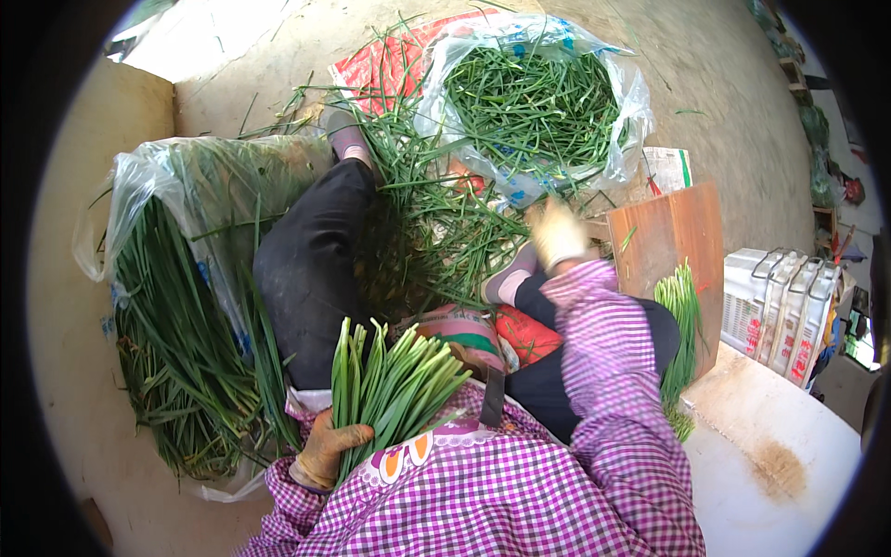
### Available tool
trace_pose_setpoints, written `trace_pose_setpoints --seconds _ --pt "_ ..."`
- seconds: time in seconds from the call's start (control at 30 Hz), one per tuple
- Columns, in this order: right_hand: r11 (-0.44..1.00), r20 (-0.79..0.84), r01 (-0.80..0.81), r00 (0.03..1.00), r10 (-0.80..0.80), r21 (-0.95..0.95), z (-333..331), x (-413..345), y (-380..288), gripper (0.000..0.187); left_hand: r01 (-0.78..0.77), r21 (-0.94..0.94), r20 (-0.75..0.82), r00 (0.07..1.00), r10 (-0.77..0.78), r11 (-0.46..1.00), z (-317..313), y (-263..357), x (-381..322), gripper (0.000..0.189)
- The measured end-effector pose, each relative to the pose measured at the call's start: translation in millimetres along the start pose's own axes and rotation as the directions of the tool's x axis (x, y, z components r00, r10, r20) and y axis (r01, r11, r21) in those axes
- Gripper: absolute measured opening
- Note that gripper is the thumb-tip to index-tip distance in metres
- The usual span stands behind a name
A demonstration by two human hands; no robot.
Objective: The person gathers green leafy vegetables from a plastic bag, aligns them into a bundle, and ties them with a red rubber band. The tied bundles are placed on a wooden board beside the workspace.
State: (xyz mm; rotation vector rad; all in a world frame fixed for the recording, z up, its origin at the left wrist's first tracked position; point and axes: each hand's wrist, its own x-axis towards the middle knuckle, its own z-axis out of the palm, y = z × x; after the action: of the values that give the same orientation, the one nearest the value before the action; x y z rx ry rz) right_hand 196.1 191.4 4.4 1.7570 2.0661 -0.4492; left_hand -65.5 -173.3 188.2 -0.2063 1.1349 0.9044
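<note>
My left hand (326, 445), in a soiled glove, is closed around a bunch of garlic chives (397, 390) against my checked smock. The pale cut ends point up and away from me. My right hand (559, 233), in a pale glove, is blurred and stretched forward over the loose leaves, close to the near rim of a clear plastic bag (630, 132). Whether its fingers hold anything is not visible. Loose green chive leaves (452, 230) lie scattered between my feet. A heap of leaves (536, 111) fills the bag.
To my left, a clear plastic sack (153, 174) lies on its side with long chives (188, 334) spilling out. A wooden board (661, 237) stands at right, a chive bunch (679, 327) against it. Beyond are stacked white plastic crates (779, 306) and a white block (779, 445).
</note>
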Motion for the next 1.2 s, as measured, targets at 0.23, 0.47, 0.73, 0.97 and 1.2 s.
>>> trace_pose_setpoints --seconds 0.23,0.47,0.73,0.97,1.2 --pt "0.913 0.751 0.407 0.609 -0.254 -0.021 94.3 -66.4 -37.1 0.056 0.073 -0.045 -0.054 0.996 -0.075 0.996 -0.7 16.7 11.3 0.057" --pt "0.758 0.358 0.270 0.755 -0.550 0.594 77.4 -125.4 -45.9 0.037 0.055 -0.085 0.057 0.997 -0.050 0.995 0.4 19.5 10.7 0.050" --pt "0.184 0.310 -0.272 0.550 -0.776 0.944 8.0 -156.1 -63.6 0.054 -0.069 0.133 -0.032 0.997 0.074 0.989 8.4 11.3 1.0 0.052" --pt "0.084 0.228 -0.233 0.706 -0.670 0.969 -14.6 -208.4 -80.5 0.021 -0.259 0.037 -0.137 0.955 0.262 0.965 10.9 -8.2 -9.7 0.038" --pt "0.127 -0.451 0.620 0.681 -0.577 0.774 -69.0 -193.3 -75.4 0.019 -0.282 0.128 -0.101 0.950 0.296 0.951 18.9 -17.1 -18.2 0.043"
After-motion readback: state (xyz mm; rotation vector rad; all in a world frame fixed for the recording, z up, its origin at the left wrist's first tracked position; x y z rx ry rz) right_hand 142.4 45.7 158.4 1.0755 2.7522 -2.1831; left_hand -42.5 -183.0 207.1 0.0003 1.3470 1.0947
